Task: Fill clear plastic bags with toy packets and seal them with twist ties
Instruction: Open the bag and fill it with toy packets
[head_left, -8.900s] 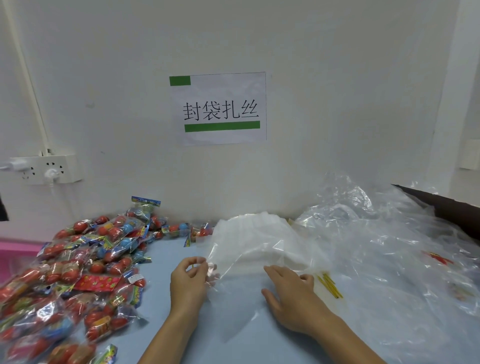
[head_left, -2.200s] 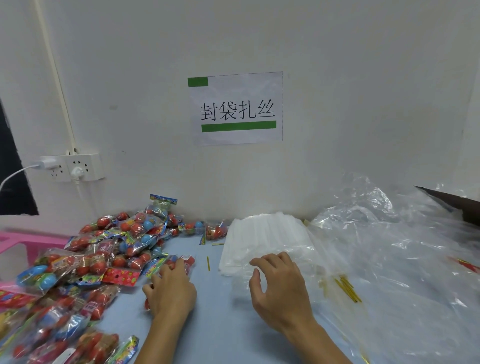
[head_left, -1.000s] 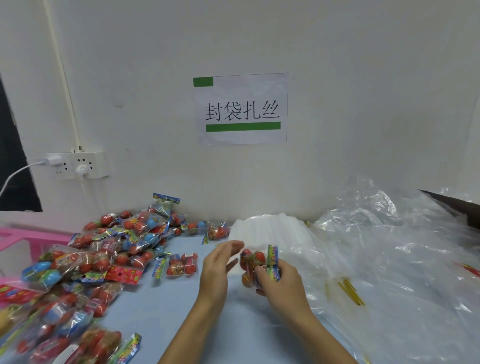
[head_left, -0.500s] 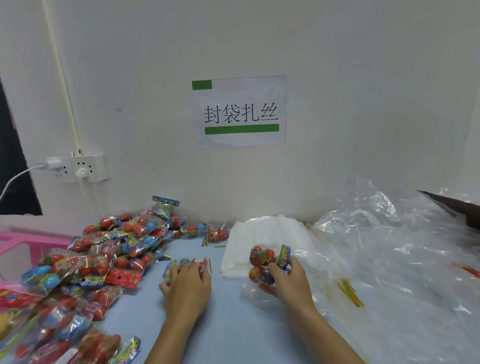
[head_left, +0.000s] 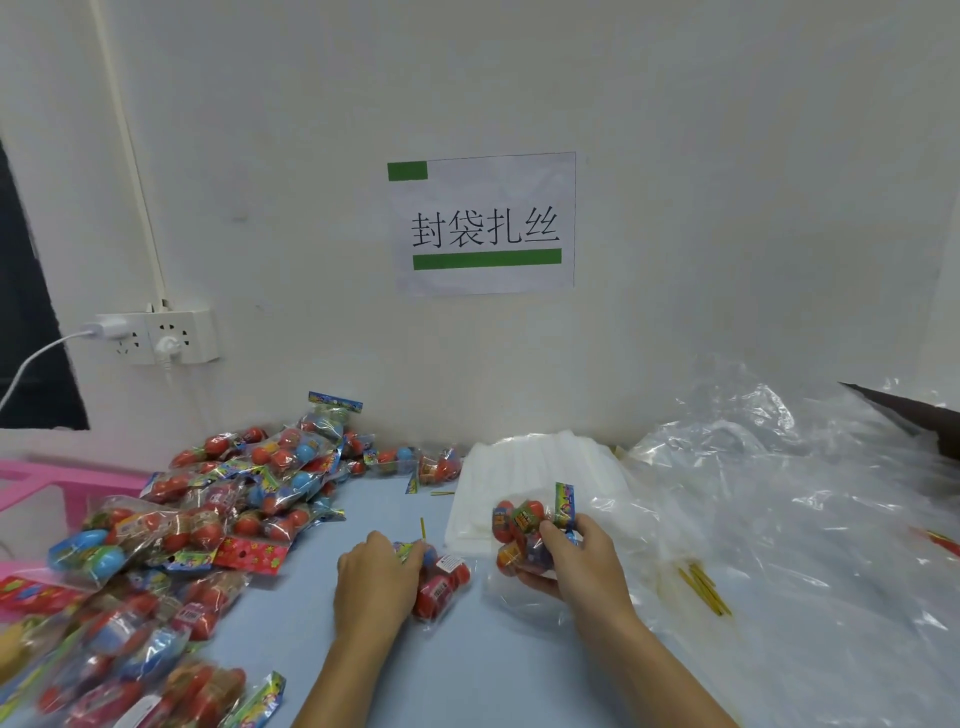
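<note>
Toy packets: your right hand (head_left: 576, 558) grips one packet (head_left: 524, 525).
Left hand (head_left: 376, 582): your fingers curl on a second packet (head_left: 441, 584) on the surface (head_left: 467, 670).

You are working at a small packing station, not a home. A printed sign (head_left: 483, 224) is hanging on the bare white wall (head_left: 727, 182), while toy packets (head_left: 208, 519), stacked clear bags (head_left: 540, 467) and twist ties (head_left: 704, 590) are crowding your blue counter (head_left: 467, 675).

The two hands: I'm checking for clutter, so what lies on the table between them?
In the head view, a toy packet under the left hand; then bare blue table up to the right hand.
</note>
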